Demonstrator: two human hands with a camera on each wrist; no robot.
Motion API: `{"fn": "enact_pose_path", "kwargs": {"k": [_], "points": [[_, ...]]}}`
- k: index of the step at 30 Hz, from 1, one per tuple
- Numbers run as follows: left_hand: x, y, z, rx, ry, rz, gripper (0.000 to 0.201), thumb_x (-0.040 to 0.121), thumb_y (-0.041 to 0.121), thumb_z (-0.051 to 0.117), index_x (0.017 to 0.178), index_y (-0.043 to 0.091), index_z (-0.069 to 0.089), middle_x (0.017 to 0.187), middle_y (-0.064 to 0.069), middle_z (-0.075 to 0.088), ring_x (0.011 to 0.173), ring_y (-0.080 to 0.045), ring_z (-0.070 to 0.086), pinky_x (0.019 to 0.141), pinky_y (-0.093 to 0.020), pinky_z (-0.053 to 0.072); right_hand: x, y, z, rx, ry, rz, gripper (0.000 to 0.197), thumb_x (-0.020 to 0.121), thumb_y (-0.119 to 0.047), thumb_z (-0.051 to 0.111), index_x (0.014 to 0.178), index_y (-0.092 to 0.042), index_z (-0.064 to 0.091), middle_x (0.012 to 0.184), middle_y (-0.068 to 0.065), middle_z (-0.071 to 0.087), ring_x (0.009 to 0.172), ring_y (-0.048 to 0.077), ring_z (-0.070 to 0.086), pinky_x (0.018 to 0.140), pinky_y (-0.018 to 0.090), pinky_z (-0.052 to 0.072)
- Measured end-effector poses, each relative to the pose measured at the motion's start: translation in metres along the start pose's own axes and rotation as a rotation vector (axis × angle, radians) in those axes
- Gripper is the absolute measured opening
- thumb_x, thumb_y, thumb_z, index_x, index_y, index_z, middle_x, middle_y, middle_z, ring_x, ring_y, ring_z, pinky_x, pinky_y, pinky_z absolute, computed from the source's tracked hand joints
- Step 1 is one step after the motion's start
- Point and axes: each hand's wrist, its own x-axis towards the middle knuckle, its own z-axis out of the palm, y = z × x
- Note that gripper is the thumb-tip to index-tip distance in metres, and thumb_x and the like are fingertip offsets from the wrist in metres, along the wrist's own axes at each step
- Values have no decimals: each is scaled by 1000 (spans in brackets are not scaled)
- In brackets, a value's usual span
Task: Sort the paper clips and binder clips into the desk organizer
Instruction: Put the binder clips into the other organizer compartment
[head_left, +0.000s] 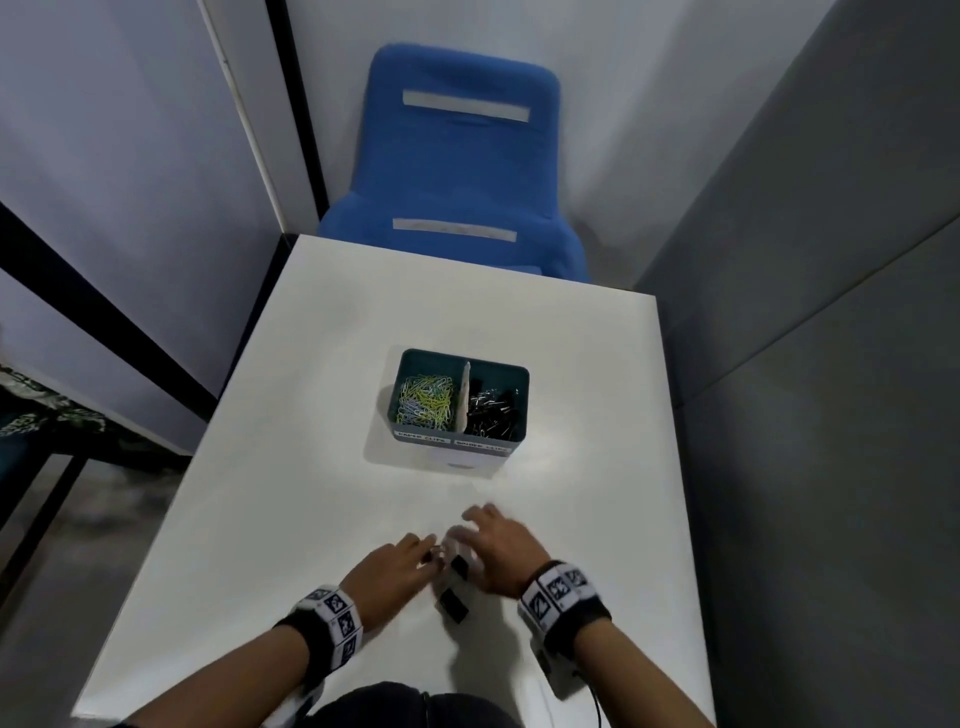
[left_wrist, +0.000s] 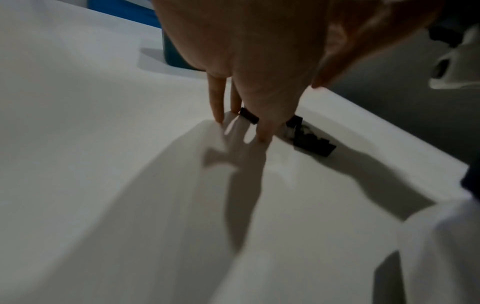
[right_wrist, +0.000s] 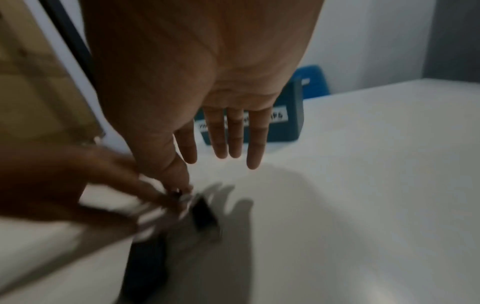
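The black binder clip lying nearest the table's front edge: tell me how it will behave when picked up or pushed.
The black binder clip looks small and boxy, so it is probably light and stiff. It lies flat on the smooth white table, so a push would likely slide it rather than roll it. Being so small, it may call for a fingertip pinch.
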Motion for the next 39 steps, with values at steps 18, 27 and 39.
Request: {"fn": "enact_pose_path", "kwargs": {"k": [18,27,39], "points": [[29,1,-61,-137,55,-77,22,68,13,72,72,19,51,78,1,52,58,-20,54,45,-25,42,-43,11,79,19,170,260,26,62,-20,82,79,-26,63,84,-4,55,72,16,59,42,22,39],[55,-8,-85,-132,-97,-224,43,82,19,62,123,19,50,123,-5,47,108,-26,50,80,-38,48,-41,15,75,222,189,448,16,83,-22,62,97,-23,70,95,6,54,81,27,59,62,30,46],[35,46,-23,-56,-132,-77,69,72,43,72,128,18,41,124,-5,47,108,-26,50,57,-35,47,-37,1,73,273,222,490,20,88,-19,53,108,-18,53,100,4,45,77,27,53,61,32,44]]}}
